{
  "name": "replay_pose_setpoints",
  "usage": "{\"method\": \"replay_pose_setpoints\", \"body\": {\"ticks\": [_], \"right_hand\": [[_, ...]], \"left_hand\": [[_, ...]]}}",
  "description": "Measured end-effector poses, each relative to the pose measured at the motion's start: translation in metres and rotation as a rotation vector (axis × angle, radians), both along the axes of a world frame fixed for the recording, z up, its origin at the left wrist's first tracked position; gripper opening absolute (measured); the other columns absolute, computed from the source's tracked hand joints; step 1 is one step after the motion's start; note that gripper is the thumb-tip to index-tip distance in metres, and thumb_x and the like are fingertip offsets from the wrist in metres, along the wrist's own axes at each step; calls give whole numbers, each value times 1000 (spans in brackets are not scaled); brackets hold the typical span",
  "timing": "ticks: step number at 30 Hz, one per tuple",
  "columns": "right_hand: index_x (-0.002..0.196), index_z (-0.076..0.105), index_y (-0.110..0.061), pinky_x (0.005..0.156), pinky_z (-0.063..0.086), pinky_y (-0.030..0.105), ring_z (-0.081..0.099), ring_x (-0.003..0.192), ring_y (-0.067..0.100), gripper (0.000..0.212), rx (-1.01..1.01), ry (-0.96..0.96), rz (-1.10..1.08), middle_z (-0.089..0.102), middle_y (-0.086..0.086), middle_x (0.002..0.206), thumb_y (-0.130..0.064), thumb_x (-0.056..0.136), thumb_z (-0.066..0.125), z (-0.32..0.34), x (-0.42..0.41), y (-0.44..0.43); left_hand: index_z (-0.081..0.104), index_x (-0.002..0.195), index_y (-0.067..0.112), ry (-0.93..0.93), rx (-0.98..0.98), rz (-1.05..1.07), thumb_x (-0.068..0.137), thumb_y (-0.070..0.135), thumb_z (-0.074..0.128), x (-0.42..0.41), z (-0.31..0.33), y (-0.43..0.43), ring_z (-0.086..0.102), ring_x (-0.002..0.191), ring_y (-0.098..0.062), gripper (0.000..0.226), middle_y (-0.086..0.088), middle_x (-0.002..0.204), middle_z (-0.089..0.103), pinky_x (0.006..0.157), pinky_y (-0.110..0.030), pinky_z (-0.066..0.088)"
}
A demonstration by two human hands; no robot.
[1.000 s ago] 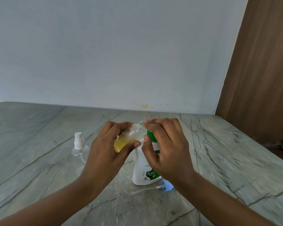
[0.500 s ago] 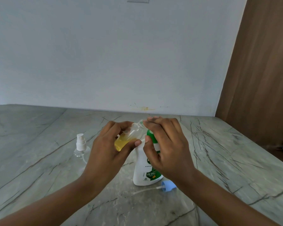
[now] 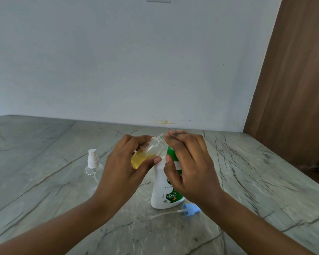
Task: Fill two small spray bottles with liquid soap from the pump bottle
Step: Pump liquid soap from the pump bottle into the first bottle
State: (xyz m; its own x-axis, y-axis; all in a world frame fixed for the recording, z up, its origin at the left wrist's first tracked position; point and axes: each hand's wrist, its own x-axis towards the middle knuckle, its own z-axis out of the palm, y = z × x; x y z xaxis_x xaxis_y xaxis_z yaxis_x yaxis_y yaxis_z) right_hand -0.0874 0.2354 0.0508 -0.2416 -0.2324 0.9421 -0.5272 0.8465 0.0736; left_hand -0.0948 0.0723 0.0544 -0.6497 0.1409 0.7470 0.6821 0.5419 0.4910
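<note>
Across the back of our view runs a plain pale wall (image 3: pixel 118 61), with a brown wooden panel (image 3: pixel 293 89) at the right. Below them lies the grey veined marble desk (image 3: pixel 44 162).

Both our forearms reach forward over it and meet near the middle. Our left hand (image 3: pixel 122 170) is raised off the desk, its grip closed round a small clear plastic bottle (image 3: pixel 147 153). The thumb lies under the bottle and the fingers wrap over it. This bottle is uncapped and tilted, its mouth up and to the right, with yellow liquid pooled in its lower part.

Our right hand (image 3: pixel 190 166) arches over the top of the white and green pump bottle (image 3: pixel 162 188), fingertips at the small bottle's mouth and thumb against the pump bottle's neck. The pump head is hidden, so we cannot tell whether that grip is closed on it.

We count one pump bottle, standing upright on the desk. We count two small bottles: the one we hold, and a round clear spray bottle with a white sprayer top (image 3: pixel 92 162) standing well to the left. One blue sprayer cap with a thin dip tube (image 3: pixel 191 208) lies just beside the pump bottle's base.
</note>
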Motion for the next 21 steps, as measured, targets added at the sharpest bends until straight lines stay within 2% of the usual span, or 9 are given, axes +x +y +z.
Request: {"method": "replay_pose_setpoints", "body": {"ticks": [5, 8, 13, 18, 21], "right_hand": [[109, 65, 4, 99, 34, 17, 49, 104, 21, 33, -4, 2, 5, 64, 16, 103, -14, 84, 53, 0, 0, 0], [108, 65, 4, 98, 34, 17, 49, 104, 21, 33, -22, 9, 7, 64, 15, 103, -13, 83, 53, 0, 0, -1], [107, 66, 4, 98, 35, 19, 50, 104, 21, 32, -62, 30, 14, 64, 15, 102, -13, 84, 52, -3, 0, -4], [108, 63, 2, 96, 39, 24, 50, 103, 21, 31, -59, 39, 22, 63, 15, 102, -14, 84, 53, -7, 0, -6], [104, 64, 2, 93, 38, 21, 51, 100, 22, 28, -50, 41, 15, 64, 14, 99, -14, 83, 55, -8, 1, -5]], "left_hand": [[57, 111, 28, 11, -13, 9, 74, 48, 59, 0, 0, 1, 52, 96, 0, 43, 24, 96, 51, 72, -12, 41], [58, 111, 27, 12, -17, 11, 73, 48, 59, 0, 0, 1, 52, 94, 0, 43, 24, 95, 51, 71, -10, 43], [57, 111, 28, 27, -15, -3, 75, 45, 63, -1, -1, -1, 52, 94, 3, 40, 21, 96, 53, 78, -9, 41], [58, 111, 27, 28, -31, 11, 77, 44, 65, -3, -5, -2, 52, 93, 1, 39, 22, 96, 53, 73, -9, 42], [58, 110, 26, 40, -37, 8, 76, 41, 64, -3, -7, -1, 52, 92, 3, 38, 21, 95, 52, 76, -8, 41]]}}
